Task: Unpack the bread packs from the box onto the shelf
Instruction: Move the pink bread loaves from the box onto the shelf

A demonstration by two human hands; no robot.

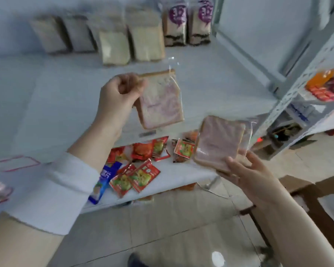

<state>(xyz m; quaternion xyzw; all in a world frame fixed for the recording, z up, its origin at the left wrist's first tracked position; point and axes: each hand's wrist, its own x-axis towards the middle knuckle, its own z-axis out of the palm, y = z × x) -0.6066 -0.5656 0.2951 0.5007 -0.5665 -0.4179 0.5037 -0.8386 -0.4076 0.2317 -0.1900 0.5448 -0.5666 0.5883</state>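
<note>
Mostly white shelf [210, 78] — tiled floor [162, 228].

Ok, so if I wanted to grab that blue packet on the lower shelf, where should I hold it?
Probably by the long edges of the blue packet, coming down from above at the front. It lies flat near the lower shelf edge, with red sachets right beside it, so reach in from the open left side.
</note>
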